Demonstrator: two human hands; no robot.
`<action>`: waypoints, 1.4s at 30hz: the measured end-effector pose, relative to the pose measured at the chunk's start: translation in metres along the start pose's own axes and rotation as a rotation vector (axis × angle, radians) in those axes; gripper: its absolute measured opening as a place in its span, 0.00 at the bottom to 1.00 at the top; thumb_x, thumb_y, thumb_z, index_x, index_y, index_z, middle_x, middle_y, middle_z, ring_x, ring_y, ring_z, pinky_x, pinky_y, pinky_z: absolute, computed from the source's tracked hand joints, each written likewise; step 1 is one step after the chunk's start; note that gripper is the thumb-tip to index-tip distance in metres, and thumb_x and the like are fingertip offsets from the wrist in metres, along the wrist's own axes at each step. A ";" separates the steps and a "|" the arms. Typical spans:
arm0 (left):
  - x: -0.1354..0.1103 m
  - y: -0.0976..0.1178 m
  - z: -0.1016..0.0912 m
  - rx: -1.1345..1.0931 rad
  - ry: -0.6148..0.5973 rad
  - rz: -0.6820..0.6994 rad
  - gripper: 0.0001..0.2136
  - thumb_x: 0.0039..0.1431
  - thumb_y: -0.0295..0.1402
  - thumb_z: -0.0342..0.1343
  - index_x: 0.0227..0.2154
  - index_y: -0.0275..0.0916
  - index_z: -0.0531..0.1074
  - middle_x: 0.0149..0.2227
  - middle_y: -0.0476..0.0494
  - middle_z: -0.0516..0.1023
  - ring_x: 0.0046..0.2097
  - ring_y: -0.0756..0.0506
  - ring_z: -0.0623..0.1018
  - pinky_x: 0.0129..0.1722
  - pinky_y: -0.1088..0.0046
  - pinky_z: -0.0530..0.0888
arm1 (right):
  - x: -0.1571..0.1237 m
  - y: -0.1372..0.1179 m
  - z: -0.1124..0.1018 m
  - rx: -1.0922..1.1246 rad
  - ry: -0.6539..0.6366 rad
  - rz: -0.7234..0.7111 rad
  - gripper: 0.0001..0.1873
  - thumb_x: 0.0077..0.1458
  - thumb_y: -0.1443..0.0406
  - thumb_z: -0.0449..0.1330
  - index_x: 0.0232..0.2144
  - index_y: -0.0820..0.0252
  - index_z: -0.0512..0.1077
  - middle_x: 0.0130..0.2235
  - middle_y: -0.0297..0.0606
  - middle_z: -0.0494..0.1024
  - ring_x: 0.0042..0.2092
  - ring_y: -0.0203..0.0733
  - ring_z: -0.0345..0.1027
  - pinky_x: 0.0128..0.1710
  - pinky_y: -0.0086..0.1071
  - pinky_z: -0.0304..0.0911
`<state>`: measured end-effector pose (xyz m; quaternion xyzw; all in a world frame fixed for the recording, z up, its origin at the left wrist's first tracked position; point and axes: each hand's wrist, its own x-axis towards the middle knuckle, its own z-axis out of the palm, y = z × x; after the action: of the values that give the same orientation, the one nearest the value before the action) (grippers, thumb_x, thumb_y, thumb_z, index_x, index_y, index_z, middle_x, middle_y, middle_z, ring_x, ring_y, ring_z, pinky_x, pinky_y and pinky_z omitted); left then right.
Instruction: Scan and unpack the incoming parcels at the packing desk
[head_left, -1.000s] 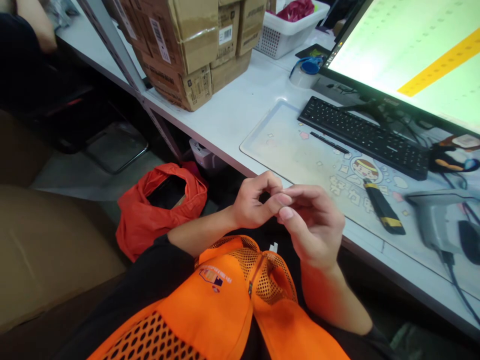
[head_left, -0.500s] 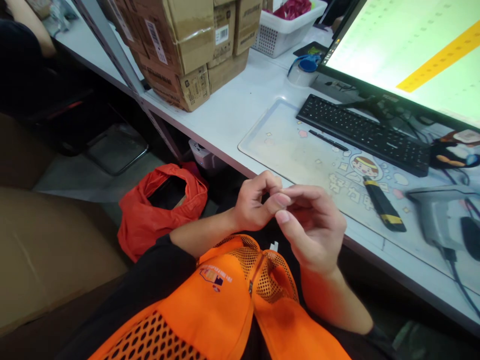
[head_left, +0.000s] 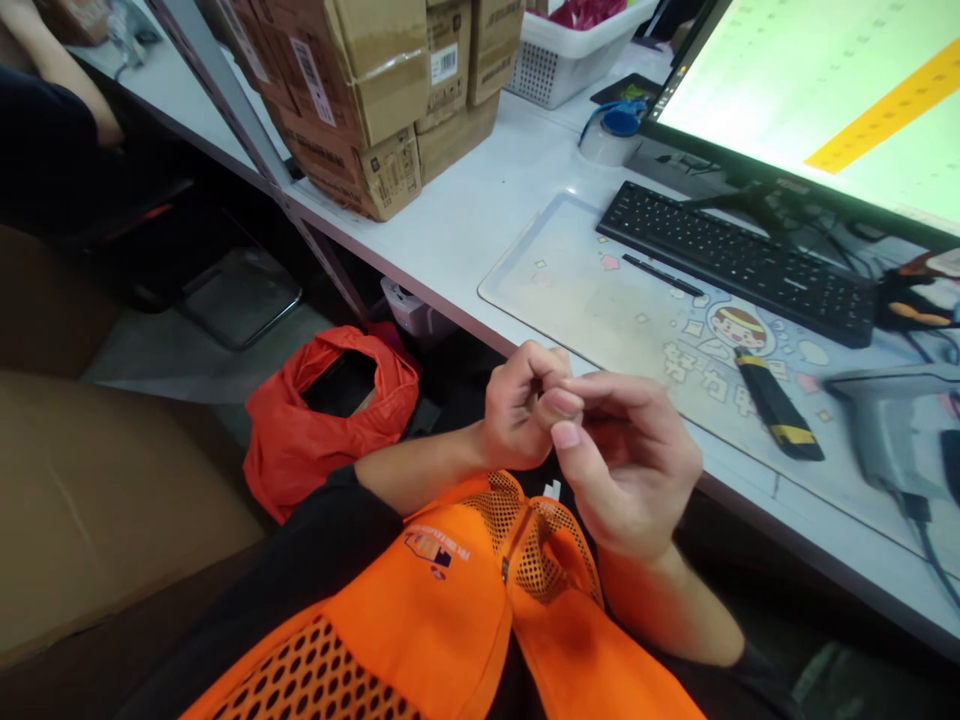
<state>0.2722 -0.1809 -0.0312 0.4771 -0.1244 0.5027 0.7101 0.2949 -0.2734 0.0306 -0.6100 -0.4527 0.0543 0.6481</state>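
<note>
My left hand (head_left: pixel 525 405) is closed, its fingers curled and the thumb pressed against the index finger. The fingertips of my right hand (head_left: pixel 641 465) meet it, with index finger and thumb bent round the left thumb tip. Anything between the fingertips is too small or hidden to make out. Both hands are above my lap, just off the front edge of the desk. Below them is the orange mesh vest (head_left: pixel 420 630) I wear, with its zip at the middle.
On the desk mat (head_left: pixel 555 270) lie a black pen (head_left: pixel 662 275) and a black-and-yellow utility knife (head_left: pixel 780 405). A keyboard (head_left: pixel 735 260), monitor (head_left: pixel 862 90) and scanner (head_left: pixel 892 430) are to the right. Cardboard boxes (head_left: pixel 360 90) are stacked behind; a red bag (head_left: pixel 289 450) stands at left. Another person's arm (head_left: pixel 67 70) shows far left.
The view has shifted slightly, so everything sits a little differently in the picture. Both hands keep the same fingertip-to-fingertip pose, with only slight finger movement. The other person's arm at far left has moved a little.
</note>
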 end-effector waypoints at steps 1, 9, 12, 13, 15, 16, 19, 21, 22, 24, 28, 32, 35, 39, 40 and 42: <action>0.000 0.000 0.000 0.008 0.003 0.003 0.14 0.72 0.42 0.55 0.34 0.41 0.60 0.26 0.56 0.62 0.23 0.56 0.62 0.23 0.79 0.62 | 0.000 0.000 0.000 -0.003 -0.001 -0.004 0.16 0.56 0.73 0.65 0.46 0.53 0.76 0.40 0.32 0.80 0.32 0.32 0.71 0.28 0.26 0.68; -0.001 -0.001 0.001 0.060 0.010 -0.033 0.17 0.71 0.47 0.54 0.33 0.42 0.58 0.25 0.57 0.61 0.21 0.55 0.62 0.21 0.76 0.62 | 0.000 -0.001 0.000 -0.035 0.005 0.017 0.13 0.57 0.71 0.65 0.45 0.53 0.76 0.38 0.33 0.79 0.32 0.34 0.71 0.26 0.29 0.67; -0.001 -0.001 0.001 0.069 0.017 -0.040 0.18 0.71 0.48 0.54 0.32 0.43 0.57 0.25 0.57 0.60 0.21 0.55 0.61 0.22 0.77 0.62 | 0.000 -0.001 0.000 -0.033 0.001 0.018 0.13 0.57 0.70 0.65 0.45 0.53 0.76 0.38 0.33 0.80 0.31 0.34 0.71 0.27 0.29 0.68; -0.002 -0.001 0.001 0.071 0.021 -0.036 0.18 0.71 0.48 0.54 0.32 0.43 0.57 0.25 0.57 0.60 0.21 0.55 0.61 0.22 0.77 0.62 | 0.000 -0.001 0.000 -0.030 0.000 0.020 0.13 0.57 0.70 0.64 0.44 0.53 0.76 0.38 0.33 0.80 0.31 0.33 0.71 0.27 0.28 0.68; -0.002 -0.001 0.002 0.076 0.026 -0.036 0.18 0.71 0.49 0.54 0.32 0.42 0.57 0.25 0.57 0.60 0.21 0.55 0.62 0.22 0.77 0.62 | -0.001 -0.001 0.000 -0.033 0.007 0.034 0.12 0.58 0.70 0.64 0.44 0.53 0.76 0.38 0.33 0.80 0.31 0.33 0.71 0.27 0.28 0.68; -0.002 -0.001 0.001 0.080 0.028 -0.037 0.18 0.71 0.49 0.55 0.32 0.42 0.58 0.25 0.57 0.60 0.22 0.55 0.62 0.23 0.77 0.62 | -0.001 -0.001 0.000 -0.040 0.012 0.042 0.11 0.58 0.69 0.64 0.44 0.53 0.76 0.37 0.33 0.80 0.31 0.34 0.71 0.28 0.29 0.68; -0.003 -0.002 0.000 0.088 0.033 -0.033 0.18 0.70 0.48 0.55 0.32 0.42 0.59 0.26 0.56 0.61 0.23 0.55 0.61 0.23 0.77 0.61 | -0.001 0.000 0.000 -0.051 0.022 0.059 0.10 0.58 0.67 0.65 0.43 0.54 0.76 0.36 0.34 0.79 0.33 0.36 0.73 0.30 0.30 0.70; -0.004 -0.002 -0.001 0.086 0.029 -0.018 0.18 0.70 0.48 0.55 0.33 0.42 0.59 0.26 0.56 0.61 0.23 0.55 0.61 0.23 0.76 0.60 | -0.002 0.002 0.000 -0.033 0.018 0.065 0.10 0.58 0.67 0.65 0.44 0.54 0.76 0.36 0.34 0.79 0.35 0.37 0.74 0.33 0.31 0.72; -0.004 -0.003 -0.002 0.087 0.026 -0.016 0.18 0.71 0.48 0.55 0.33 0.42 0.59 0.26 0.56 0.61 0.23 0.55 0.61 0.23 0.76 0.60 | -0.003 0.003 0.000 -0.021 0.016 0.068 0.10 0.58 0.66 0.65 0.44 0.54 0.76 0.37 0.34 0.79 0.35 0.38 0.75 0.33 0.31 0.73; -0.005 -0.004 -0.005 0.104 0.018 -0.033 0.19 0.70 0.50 0.54 0.32 0.42 0.59 0.26 0.55 0.60 0.24 0.54 0.60 0.24 0.75 0.60 | -0.004 0.005 0.000 0.001 0.013 0.076 0.11 0.59 0.66 0.65 0.45 0.54 0.76 0.37 0.35 0.79 0.36 0.38 0.75 0.35 0.31 0.73; -0.006 -0.005 -0.011 0.142 -0.003 -0.059 0.19 0.70 0.50 0.55 0.32 0.42 0.59 0.26 0.56 0.60 0.24 0.54 0.60 0.24 0.75 0.60 | -0.003 0.009 0.001 0.040 0.011 0.102 0.10 0.59 0.65 0.65 0.45 0.54 0.76 0.37 0.35 0.79 0.36 0.38 0.74 0.34 0.31 0.73; -0.006 -0.005 -0.019 0.223 -0.006 -0.034 0.18 0.70 0.49 0.55 0.33 0.41 0.61 0.26 0.56 0.62 0.25 0.54 0.62 0.25 0.76 0.61 | 0.000 0.014 -0.001 0.120 -0.009 0.145 0.10 0.58 0.66 0.67 0.43 0.54 0.77 0.35 0.34 0.78 0.35 0.37 0.74 0.34 0.30 0.72; -0.005 -0.002 -0.028 0.335 -0.036 -0.047 0.19 0.69 0.51 0.55 0.32 0.41 0.63 0.26 0.55 0.65 0.26 0.53 0.65 0.27 0.76 0.65 | 0.000 0.021 -0.002 0.161 -0.024 0.243 0.08 0.56 0.65 0.68 0.40 0.55 0.78 0.33 0.34 0.78 0.33 0.37 0.73 0.33 0.29 0.71; -0.012 0.007 -0.053 0.466 -0.109 -0.158 0.23 0.65 0.57 0.56 0.31 0.40 0.66 0.26 0.52 0.68 0.25 0.53 0.67 0.26 0.75 0.66 | -0.003 0.042 0.010 0.199 0.001 0.334 0.10 0.52 0.64 0.71 0.38 0.56 0.78 0.32 0.34 0.77 0.30 0.35 0.71 0.30 0.29 0.68; -0.017 0.009 -0.061 0.490 -0.110 -0.205 0.24 0.64 0.58 0.56 0.31 0.40 0.66 0.26 0.52 0.68 0.26 0.52 0.67 0.26 0.75 0.67 | -0.005 0.049 0.016 0.201 -0.005 0.356 0.11 0.51 0.64 0.71 0.37 0.57 0.78 0.32 0.34 0.77 0.29 0.35 0.70 0.29 0.29 0.67; -0.030 0.012 -0.078 0.519 -0.104 -0.301 0.24 0.64 0.58 0.57 0.31 0.40 0.66 0.26 0.51 0.69 0.27 0.51 0.69 0.28 0.74 0.68 | -0.011 0.065 0.027 0.191 -0.073 0.423 0.11 0.50 0.62 0.72 0.37 0.58 0.78 0.30 0.34 0.77 0.27 0.35 0.68 0.26 0.28 0.66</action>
<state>0.2243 -0.1354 -0.0845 0.6808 0.0438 0.3818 0.6235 0.3022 -0.2444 -0.0343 -0.6250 -0.3307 0.2536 0.6601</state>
